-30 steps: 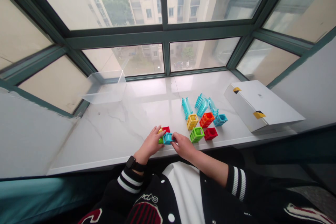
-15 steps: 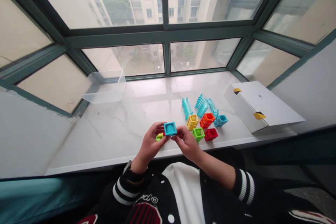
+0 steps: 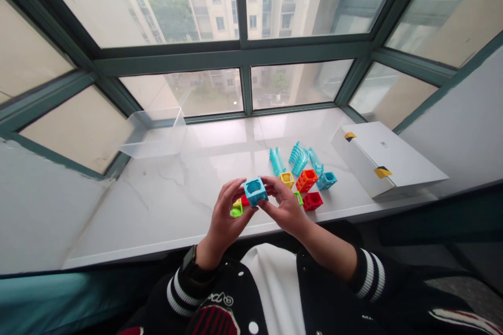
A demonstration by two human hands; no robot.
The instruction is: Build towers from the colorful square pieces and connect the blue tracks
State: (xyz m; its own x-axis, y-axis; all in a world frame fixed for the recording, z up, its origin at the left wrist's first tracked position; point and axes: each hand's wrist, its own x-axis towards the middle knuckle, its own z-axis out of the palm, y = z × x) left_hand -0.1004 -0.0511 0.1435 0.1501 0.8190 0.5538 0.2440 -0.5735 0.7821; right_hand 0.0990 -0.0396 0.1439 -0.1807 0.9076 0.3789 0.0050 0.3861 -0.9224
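Your left hand (image 3: 227,222) and right hand (image 3: 284,208) are both closed on a sky-blue hollow plastic cube (image 3: 255,191), with the fingertips pressed against its opposite sides. Neither hand is released: together they grasp the cube. In the head view it sits between your hands, held up off the white marble windowsill (image 3: 168,204), with one open face turned up toward you. A black smartwatch (image 3: 189,260) shows on your left wrist.

Just below your left fingers lie a lime-green block (image 3: 236,211), a yellow block (image 3: 237,202) and a red block (image 3: 245,200). They are crowded together, and your hand hides too much of them to tell how they sit. Just past your right fingertips stand a yellow cube (image 3: 287,179), an orange cube (image 3: 306,180) and a red cube (image 3: 313,201), with a green cube (image 3: 298,197) partly hidden behind your right hand. A smaller blue cube (image 3: 326,180) sits farther right. Ahead of your right hand lie translucent teal curved track pieces (image 3: 298,158). Well to its right is a white cardboard box (image 3: 387,159) with black-and-yellow tape, and well ahead of your left hand is a clear plastic tub (image 3: 153,133).
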